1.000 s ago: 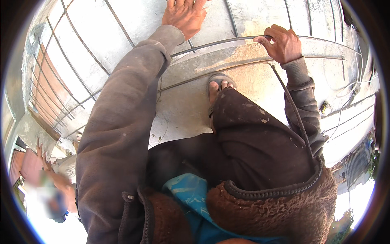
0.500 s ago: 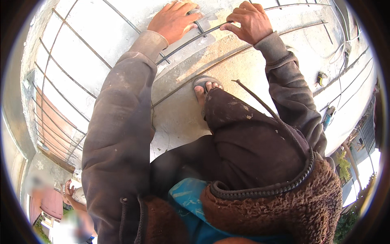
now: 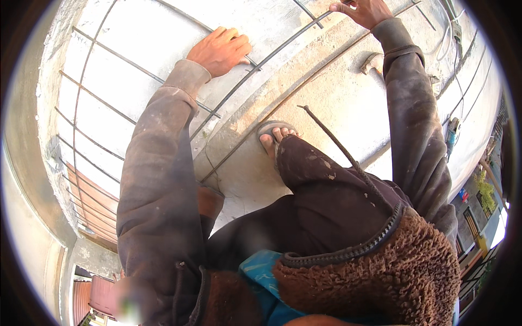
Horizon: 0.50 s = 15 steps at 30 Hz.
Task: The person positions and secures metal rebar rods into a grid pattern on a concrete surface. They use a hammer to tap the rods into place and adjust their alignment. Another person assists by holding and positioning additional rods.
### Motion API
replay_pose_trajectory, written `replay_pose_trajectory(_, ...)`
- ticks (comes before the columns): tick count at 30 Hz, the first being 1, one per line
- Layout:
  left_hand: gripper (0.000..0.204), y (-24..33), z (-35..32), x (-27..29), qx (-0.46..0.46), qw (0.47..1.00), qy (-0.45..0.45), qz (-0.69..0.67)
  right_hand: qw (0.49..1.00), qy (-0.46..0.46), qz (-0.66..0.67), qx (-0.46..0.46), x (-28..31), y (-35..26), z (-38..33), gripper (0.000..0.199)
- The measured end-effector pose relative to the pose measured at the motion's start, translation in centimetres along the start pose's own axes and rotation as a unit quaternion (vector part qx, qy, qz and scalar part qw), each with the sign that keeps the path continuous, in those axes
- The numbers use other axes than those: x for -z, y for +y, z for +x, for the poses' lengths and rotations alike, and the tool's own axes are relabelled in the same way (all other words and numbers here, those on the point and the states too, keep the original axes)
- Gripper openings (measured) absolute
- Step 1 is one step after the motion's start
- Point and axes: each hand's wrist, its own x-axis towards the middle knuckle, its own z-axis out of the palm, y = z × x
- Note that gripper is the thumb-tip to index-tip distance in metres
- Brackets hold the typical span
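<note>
Dark grey metal forms the long, thin, curved rod (image 3: 293,37) that I handle above the pale concrete surface (image 3: 326,108). My right hand (image 3: 367,10) pinches this rod between thumb and fingers at the upper edge of the view (the edge cuts off part of the hand). From that grip the rod bows down and leftward, its lower end lying near my left forearm. My left hand (image 3: 217,52) is apart from the curved rod; its fingers curl over a straight, dark metal bar (image 3: 187,16), close to the bar's end. Whether they grip it firmly, I cannot tell. The bar's end points at the curved rod.

A second rod, thin and rust-brown (image 3: 326,67), runs diagonally between the curved rod and my bare foot (image 3: 280,133), which wears a grey open-toed sandal (image 3: 265,129). To the left, crossed dark metal bars (image 3: 125,58) form an open lattice. A braided dark cord (image 3: 357,166) hangs over my dark brown trousers (image 3: 326,198).
</note>
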Motion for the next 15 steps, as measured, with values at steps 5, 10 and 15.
replay_pose_trajectory(5, 0.022, -0.6, 1.9, -0.7, -0.043, 0.997, 0.053, 0.043, 0.994, 0.052, -0.009, 0.092, -0.7, 0.5, -0.8, 0.036)
replay_pose_trajectory(10, 0.021, -1.0, 2.4, 0.1, -0.074, 0.997, 0.028, 0.01, 0.996, 0.036, -0.02, 0.076, -0.7, 0.2, -1.4, 0.035)
replay_pose_trajectory(15, 0.019, -0.8, 2.3, 0.5, -0.04, 0.998, -0.01, -0.049, 0.997, 0.041, -0.003, 0.064, -1.2, 0.3, -1.5, 0.039)
